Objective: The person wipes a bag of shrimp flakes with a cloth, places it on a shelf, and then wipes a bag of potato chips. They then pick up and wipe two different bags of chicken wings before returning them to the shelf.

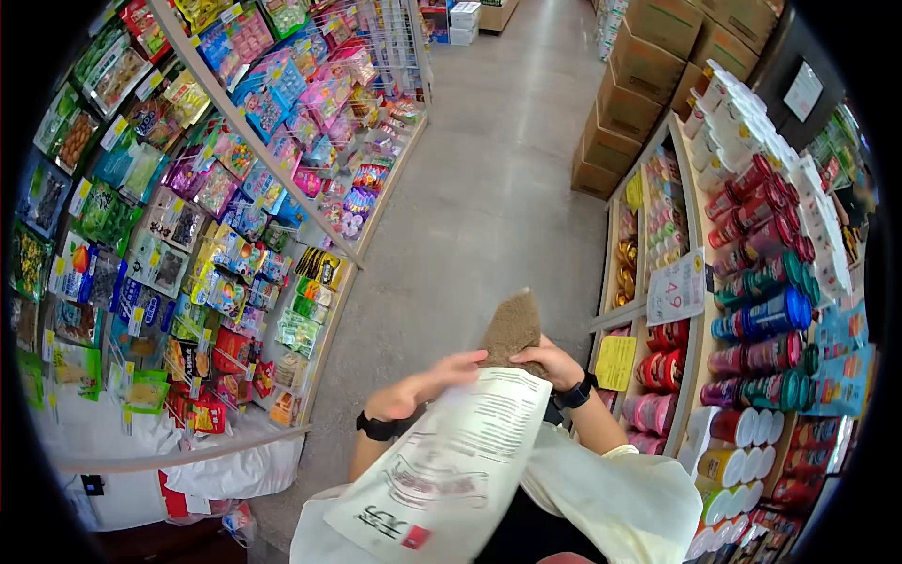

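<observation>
My right hand point(554, 365) is closed on a brown, rough-textured flat piece point(513, 329) with a narrowed top; its kind I cannot make out. Just below, a white printed packet point(460, 451) slants down toward my lap. It carries lines of small text, large dark characters and a red square, upside down from here. My left hand point(432, 383) lies along the packet's upper left edge, fingers stretched out toward the brown piece and partly blurred. Dark bands circle both wrists. Whether the brown piece sits inside the packet's top is hidden.
On the left stands a rack of hanging snack bags point(178, 226) with a metal rail. To the right, a shelf holds colourful lidded tubs point(770, 315) and a price sign point(676, 289). Stacked cardboard boxes point(629, 99) rise behind it. A grey floor aisle point(470, 169) runs ahead.
</observation>
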`<state>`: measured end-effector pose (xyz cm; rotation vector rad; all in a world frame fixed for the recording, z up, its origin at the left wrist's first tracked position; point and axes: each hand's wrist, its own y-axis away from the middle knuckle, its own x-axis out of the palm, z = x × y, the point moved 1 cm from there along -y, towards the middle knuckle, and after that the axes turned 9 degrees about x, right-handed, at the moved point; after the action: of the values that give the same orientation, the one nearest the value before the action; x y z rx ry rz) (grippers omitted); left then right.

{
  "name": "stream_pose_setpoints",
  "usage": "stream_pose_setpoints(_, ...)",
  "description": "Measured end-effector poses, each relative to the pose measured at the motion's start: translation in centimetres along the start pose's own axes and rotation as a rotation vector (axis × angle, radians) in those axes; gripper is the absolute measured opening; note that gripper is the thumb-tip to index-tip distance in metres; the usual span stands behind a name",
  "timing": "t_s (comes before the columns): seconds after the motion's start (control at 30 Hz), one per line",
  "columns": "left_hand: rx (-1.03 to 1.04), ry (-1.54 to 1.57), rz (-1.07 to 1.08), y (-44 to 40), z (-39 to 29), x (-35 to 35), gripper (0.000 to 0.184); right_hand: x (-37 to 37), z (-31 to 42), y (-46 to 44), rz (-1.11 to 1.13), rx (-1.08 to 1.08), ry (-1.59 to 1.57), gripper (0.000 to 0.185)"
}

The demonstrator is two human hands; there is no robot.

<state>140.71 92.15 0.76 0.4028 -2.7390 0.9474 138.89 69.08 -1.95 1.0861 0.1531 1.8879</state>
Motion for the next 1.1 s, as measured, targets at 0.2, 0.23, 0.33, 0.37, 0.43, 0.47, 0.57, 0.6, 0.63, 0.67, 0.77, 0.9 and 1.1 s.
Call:
stream_pose_setpoints(0.2,-0.346,-0.142,-0.332,-4.2,0.1,-5.2,0.054,-2.3,4.8,-2.0,-0.046,-0.113,-0.119,0.052)
stream_pose_setpoints(0.23,-0.348,-0.139,-0.331,-4.7,-0.2,-6.4,0.054,-2.5,5.6,-2.5,-0.078,-0.137,-0.133,0.05)
stream_pose_setpoints(0.33,-0.47,-0.102,-0.41,-5.8,-0.5,-10.2,0.043,-3.6,8.1,-3.8,-0.108,-0.166,-0.233,0.048)
stream_pose_setpoints(0.37,-0.511,-0.155,-0.39,-5.9,-0.2,-12.0,0.036,-4.1,9.1,-4.6,-0.111,-0.218,-0.221,0.046)
stream_pose_setpoints(0.43,-0.554,-0.211,-0.366,-6.4,-0.1,-15.5,0.03,-4.9,11.3,-6.7,-0.094,-0.255,-0.221,0.046)
stream_pose_setpoints(0.47,-0.542,-0.185,-0.414,-7.0,-0.2,-17.2,0.021,-5.1,12.4,-7.9,-0.076,-0.289,-0.225,0.046)
stream_pose_setpoints(0.57,-0.493,-0.1,-0.517,-8.8,-1.9,-21.7,0.014,-4.0,16.1,-12.1,-0.135,-0.258,-0.037,0.046)
stream_pose_setpoints(0.6,-0.451,-0.049,-0.567,-9.5,-2.7,-23.4,0.016,-3.2,17.5,-13.7,-0.216,-0.238,0.15,0.045)
stream_pose_setpoints(0.63,-0.406,-0.048,-0.577,-10.1,-3.5,-25.1,0.017,-2.9,18.2,-15.9,-0.16,-0.292,0.256,0.045)
stream_pose_setpoints(0.67,-0.406,-0.052,-0.583,-10.5,-4.3,-26.6,0.017,-2.5,19.2,-17.7,-0.153,-0.289,0.257,0.045)
stream_pose_setpoints(0.77,-0.394,-0.167,-0.569,-10.9,-6.1,-30.9,0.017,-1.1,22.0,-22.7,-0.065,-0.38,0.478,0.042)
stream_pose_setpoints(0.9,-0.28,-0.181,-0.659,-11.1,-7.4,-34.8,0.017,0.2,25.6,-27.5,-0.246,-0.694,1.046,0.029)
stream_pose_setpoints(1.1,-0.402,-0.179,-0.785,-11.1,-8.2,-38.9,0.014,-0.3,30.1,-31.4,-0.006,-0.71,1.002,0.031)
